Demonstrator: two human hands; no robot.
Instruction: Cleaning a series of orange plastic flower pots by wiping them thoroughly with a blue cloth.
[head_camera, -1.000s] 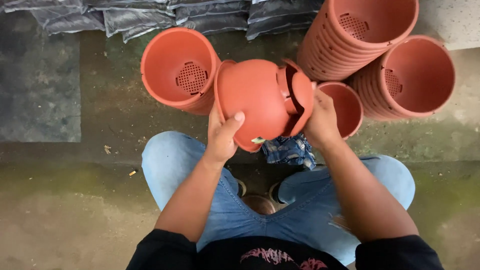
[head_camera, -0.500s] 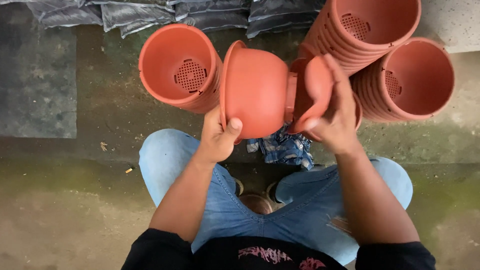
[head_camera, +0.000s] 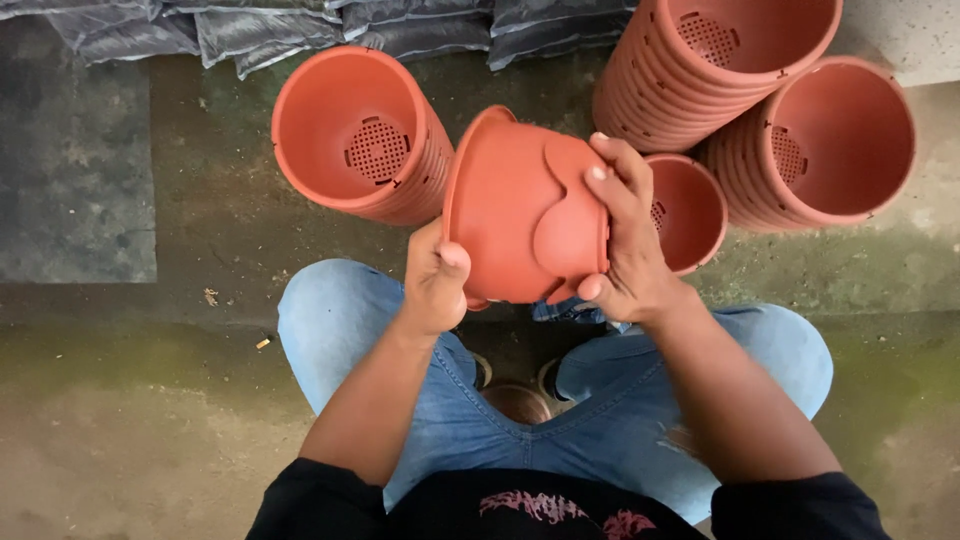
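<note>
Head view, looking down on a seated person in blue jeans (head_camera: 400, 380). Both hands held one terracotta plastic pot (head_camera: 515, 205) on its side above the knees, rim toward the left. The left hand (head_camera: 435, 280) was closed on the rim's lower edge, thumb on the outer wall. The right hand (head_camera: 625, 240) was spread over the pot's base, pressing a round saucer piece (head_camera: 570, 225) against it. Stacks of like pots (head_camera: 360, 135) lay around, near dark filled bags (head_camera: 300, 25) on the concrete floor (head_camera: 120, 400).
</note>
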